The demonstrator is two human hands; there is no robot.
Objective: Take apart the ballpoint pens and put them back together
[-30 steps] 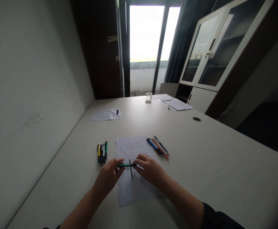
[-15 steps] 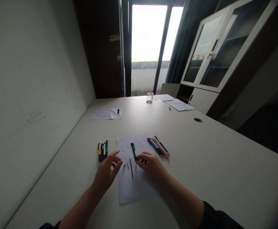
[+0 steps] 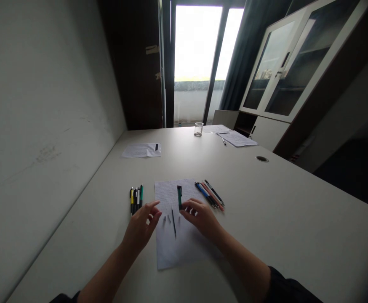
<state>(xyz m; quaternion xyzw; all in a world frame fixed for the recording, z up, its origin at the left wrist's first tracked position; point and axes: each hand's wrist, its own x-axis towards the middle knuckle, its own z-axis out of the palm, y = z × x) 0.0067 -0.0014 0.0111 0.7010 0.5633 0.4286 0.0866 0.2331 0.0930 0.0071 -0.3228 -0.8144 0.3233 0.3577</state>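
Note:
In the head view, my right hand (image 3: 199, 213) pinches the lower end of a green pen barrel (image 3: 180, 195), held upright with its clip end up. Beneath it lies a lined sheet of paper (image 3: 168, 254) with writing. On that sheet rest a thin dark pen refill (image 3: 174, 223), a small metallic tip (image 3: 164, 219) and a small spring-like piece (image 3: 169, 219). My left hand (image 3: 144, 219) hovers at the sheet's left edge, thumb and fingers apart, holding nothing. Just behind it stands a row of pens (image 3: 136, 198), yellow, black, white and green.
Several blue, pink and dark pens (image 3: 209, 195) lie right of the sheet. Farther off are a folded paper (image 3: 142, 150), a glass jar (image 3: 198, 129), more papers (image 3: 237, 138) with a pen (image 3: 223, 141), and a round cable hole (image 3: 262, 159). A wall (image 3: 51, 126) borders the table's left side.
The green pen barrel has swung from a leftward lean to nearly upright, its top moving right. My right hand has shifted slightly right; my left hand has barely moved.

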